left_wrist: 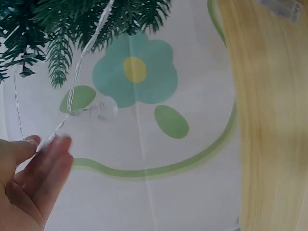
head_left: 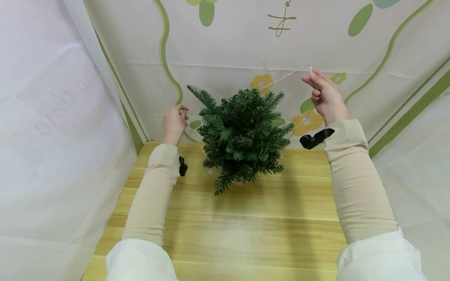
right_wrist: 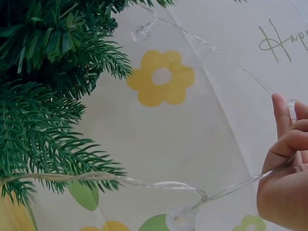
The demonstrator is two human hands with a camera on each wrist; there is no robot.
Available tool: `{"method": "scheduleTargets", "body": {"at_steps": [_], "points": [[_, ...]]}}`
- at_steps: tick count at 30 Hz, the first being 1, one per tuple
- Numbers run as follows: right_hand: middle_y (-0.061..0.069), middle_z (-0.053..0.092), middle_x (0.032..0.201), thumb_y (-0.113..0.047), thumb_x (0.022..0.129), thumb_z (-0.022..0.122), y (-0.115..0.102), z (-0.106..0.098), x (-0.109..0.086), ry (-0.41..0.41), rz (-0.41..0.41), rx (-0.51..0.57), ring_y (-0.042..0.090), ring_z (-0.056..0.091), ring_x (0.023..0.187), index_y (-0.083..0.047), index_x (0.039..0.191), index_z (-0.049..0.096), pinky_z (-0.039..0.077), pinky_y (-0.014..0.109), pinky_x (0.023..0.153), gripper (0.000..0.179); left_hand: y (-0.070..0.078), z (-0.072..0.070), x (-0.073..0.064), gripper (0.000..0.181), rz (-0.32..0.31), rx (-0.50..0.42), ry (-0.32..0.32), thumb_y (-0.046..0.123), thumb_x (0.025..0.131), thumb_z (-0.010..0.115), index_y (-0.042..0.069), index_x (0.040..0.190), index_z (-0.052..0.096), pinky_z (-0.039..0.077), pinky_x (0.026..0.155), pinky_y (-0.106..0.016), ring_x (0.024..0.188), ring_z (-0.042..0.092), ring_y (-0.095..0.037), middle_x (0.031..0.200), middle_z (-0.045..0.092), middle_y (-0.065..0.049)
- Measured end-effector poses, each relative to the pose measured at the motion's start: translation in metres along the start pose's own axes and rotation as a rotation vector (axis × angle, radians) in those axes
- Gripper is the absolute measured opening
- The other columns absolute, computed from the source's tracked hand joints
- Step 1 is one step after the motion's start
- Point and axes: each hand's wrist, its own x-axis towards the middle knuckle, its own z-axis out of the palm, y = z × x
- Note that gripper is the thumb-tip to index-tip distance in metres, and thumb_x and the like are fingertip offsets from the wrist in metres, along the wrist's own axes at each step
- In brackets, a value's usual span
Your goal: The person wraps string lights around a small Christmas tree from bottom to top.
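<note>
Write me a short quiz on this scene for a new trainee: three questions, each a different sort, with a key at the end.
1. Multiple choice: What does the right hand hold? (a) a green branch (b) a clear string (c) a paper flower

2. True or false: In the head view, the tree is between the left hand and the right hand.

3. Fill in the blank: In the left wrist view, the blue-green printed flower has a ____ centre.

Key: 1. b; 2. true; 3. yellow
</note>
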Motion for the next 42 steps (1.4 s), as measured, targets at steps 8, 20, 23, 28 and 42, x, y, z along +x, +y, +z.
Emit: {"method": "scheduleTargets", "body": {"at_steps": [8,20,23,28,42], "points": [[0.003,0.074,0.075,-0.010,0.088,0.066,-0.002,-0.010,-0.001,0.014,-0.023,-0.059,0.006,0.036,0.035,-0.019,0.115,0.065,0.024,0.017,0.035,0.028,-0.003,0.000,0.002,0.040,-0.136,-0.402,-0.200,0.007,0.102,0.034,0.007,0.142,0.039,0.049,0.066,-0.016,0.077,0.055,-0.009,0.112,0.056,-0.014],[0.000,0.074,0.073,-0.004,0.087,0.067,-0.011,-0.016,-0.010,0.006,-0.249,-0.154,0.006,0.031,0.030,-0.014,0.109,0.070,0.018,0.018,0.033,0.025,0.007,0.003,0.001,0.037,-0.156,-0.604,-0.122,0.010,0.097,0.053,0.005,0.133,0.049,0.053,0.078,-0.017,0.090,0.060,-0.009,0.126,0.058,-0.016],[-0.001,0.074,0.071,-0.004,0.086,0.068,-0.014,-0.015,-0.012,0.046,-0.287,-0.200,0.006,0.032,0.029,-0.014,0.111,0.069,0.018,0.019,0.032,0.027,0.011,0.004,0.002,0.035,-0.168,-0.658,-0.098,0.007,0.096,0.053,0.004,0.131,0.050,0.054,0.086,-0.022,0.096,0.060,-0.014,0.123,0.057,-0.014],[-0.003,0.074,0.069,-0.006,0.086,0.068,-0.018,-0.014,-0.014,0.115,-0.325,-0.271,0.007,0.033,0.030,-0.012,0.118,0.067,0.021,0.018,0.032,0.032,0.016,0.004,0.004,0.037,-0.149,-0.703,-0.113,-0.001,0.095,0.049,0.000,0.133,0.046,0.051,0.099,-0.029,0.116,0.058,-0.027,0.133,0.049,-0.018],[-0.003,0.072,0.062,-0.003,0.082,0.071,-0.027,-0.030,-0.015,0.158,-0.351,-0.367,0.007,0.032,0.028,-0.017,0.099,0.074,0.020,0.018,0.031,0.022,0.018,0.012,0.002,0.038,-0.142,-0.708,-0.150,0.002,0.095,0.054,0.003,0.132,0.047,0.049,0.101,-0.031,0.120,0.054,-0.024,0.133,0.047,-0.014]]}}
